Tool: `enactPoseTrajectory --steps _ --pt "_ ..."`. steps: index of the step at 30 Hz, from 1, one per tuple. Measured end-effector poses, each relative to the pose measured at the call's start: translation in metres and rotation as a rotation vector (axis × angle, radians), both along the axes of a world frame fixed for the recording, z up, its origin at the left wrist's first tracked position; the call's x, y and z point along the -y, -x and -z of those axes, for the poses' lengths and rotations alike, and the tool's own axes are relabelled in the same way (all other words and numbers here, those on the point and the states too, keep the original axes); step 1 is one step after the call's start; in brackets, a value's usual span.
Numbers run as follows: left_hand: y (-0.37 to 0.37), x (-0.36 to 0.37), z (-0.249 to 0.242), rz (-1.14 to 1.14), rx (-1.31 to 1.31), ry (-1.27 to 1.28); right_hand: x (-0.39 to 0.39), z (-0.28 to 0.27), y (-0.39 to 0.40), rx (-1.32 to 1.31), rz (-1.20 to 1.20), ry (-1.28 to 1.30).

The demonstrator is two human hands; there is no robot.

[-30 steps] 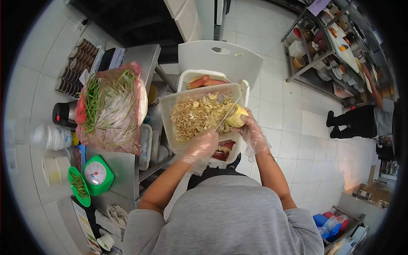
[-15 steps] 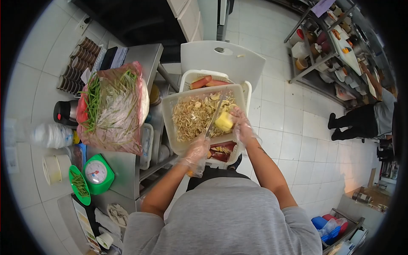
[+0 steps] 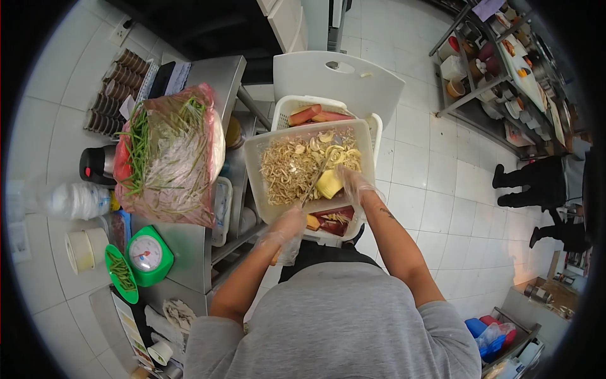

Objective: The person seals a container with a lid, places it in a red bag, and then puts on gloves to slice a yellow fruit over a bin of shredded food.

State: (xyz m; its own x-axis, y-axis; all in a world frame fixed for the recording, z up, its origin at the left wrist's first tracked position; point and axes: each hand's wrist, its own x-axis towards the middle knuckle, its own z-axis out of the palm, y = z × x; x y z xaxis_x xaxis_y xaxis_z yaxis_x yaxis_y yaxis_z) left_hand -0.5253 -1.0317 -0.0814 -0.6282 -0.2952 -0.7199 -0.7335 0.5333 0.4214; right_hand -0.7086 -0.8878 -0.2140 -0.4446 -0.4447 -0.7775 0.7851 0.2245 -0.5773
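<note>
My left hand, in a clear plastic glove, is closed around a knife whose blade points up and right over a white tub. My right hand, gloved too, grips a pale yellow peeled banana blossom above the tub, right beside the blade. Fine shreds fill much of the tub, with larger yellow slices on its right side. Beneath the tub, a white basket holds reddish outer pieces, which show at its far and near ends.
On the left, a steel table carries a pink bag of green beans and a green scale. A white chair supports the basket. Other people stand at the far right near a metal rack.
More yellow slices lie on the tub's right side. The blade and blossom have shifted slightly, staying close together. At the far right, a second person's legs have come into view.
</note>
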Motion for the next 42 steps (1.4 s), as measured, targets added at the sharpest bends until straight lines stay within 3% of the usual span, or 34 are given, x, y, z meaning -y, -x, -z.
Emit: enactPoseTrajectory --steps 4,8,9,11,17,20,23,26,35,42 --pt "-0.001 0.012 0.029 -0.041 -0.133 -0.099 -0.003 -0.050 -0.015 0.097 0.081 0.209" --pt "-0.003 0.014 0.035 -0.145 -0.133 -0.269 -0.006 -0.042 -0.024 -0.087 0.082 0.314" --pt "-0.004 0.013 0.033 -0.201 -0.120 -0.318 -0.007 -0.047 -0.024 -0.024 0.114 0.286" --pt "-0.010 0.001 0.002 -0.157 -0.218 -0.263 -0.007 -0.068 -0.026 0.100 0.175 0.236" --pt "-0.006 -0.020 -0.068 0.060 -0.295 -0.018 -0.004 -0.101 -0.023 0.039 0.286 0.145" --pt "-0.002 -0.019 -0.089 0.110 -0.255 0.056 -0.013 -0.093 -0.015 0.012 0.251 0.309" --pt "0.002 -0.020 -0.087 0.193 -0.284 0.112 -0.010 -0.092 -0.015 -0.017 0.322 0.291" --pt "0.003 -0.026 -0.082 0.258 -0.336 0.203 -0.013 -0.097 -0.016 -0.093 0.256 0.428" --pt "0.000 -0.033 -0.100 0.275 -0.338 0.235 -0.001 -0.148 -0.022 0.032 0.351 0.360" --pt "-0.006 -0.042 -0.099 0.217 -0.289 0.256 -0.007 -0.122 -0.018 0.034 0.366 0.330"
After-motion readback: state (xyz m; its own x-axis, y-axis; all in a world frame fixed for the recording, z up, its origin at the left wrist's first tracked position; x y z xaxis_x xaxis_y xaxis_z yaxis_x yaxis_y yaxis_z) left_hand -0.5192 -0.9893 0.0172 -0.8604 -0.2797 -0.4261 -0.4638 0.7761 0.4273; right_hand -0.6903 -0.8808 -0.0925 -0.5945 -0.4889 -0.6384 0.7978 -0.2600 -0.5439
